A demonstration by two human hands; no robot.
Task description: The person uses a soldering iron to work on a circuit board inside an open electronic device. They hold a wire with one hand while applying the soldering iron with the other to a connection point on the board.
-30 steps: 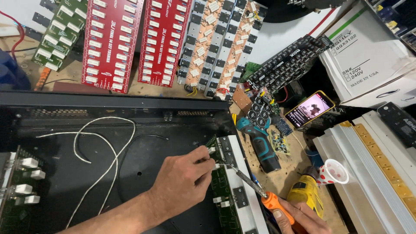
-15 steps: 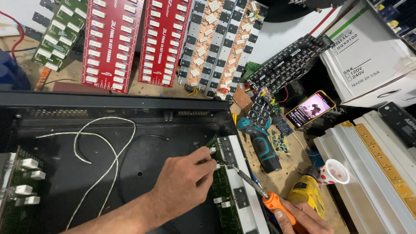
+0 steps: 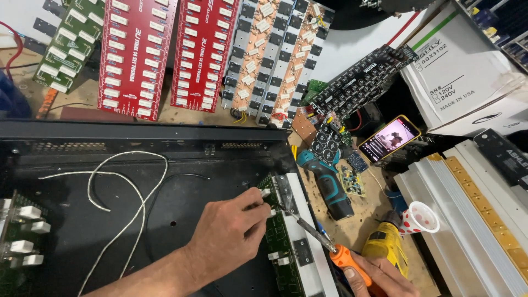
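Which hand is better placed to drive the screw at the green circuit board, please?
Likely the right hand: it grips the orange-handled screwdriver, whose tip meets the green circuit board. The left hand pinches there.

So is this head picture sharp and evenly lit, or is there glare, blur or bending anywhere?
Head view: mostly sharp and evenly lit; the left hand and the orange-handled screwdriver in the right hand show crisp edges. The phone screen glows brightly, the white cardboard box is pale, the black chassis floor stays dark. Straight edges bow slightly towards the frame's corners.
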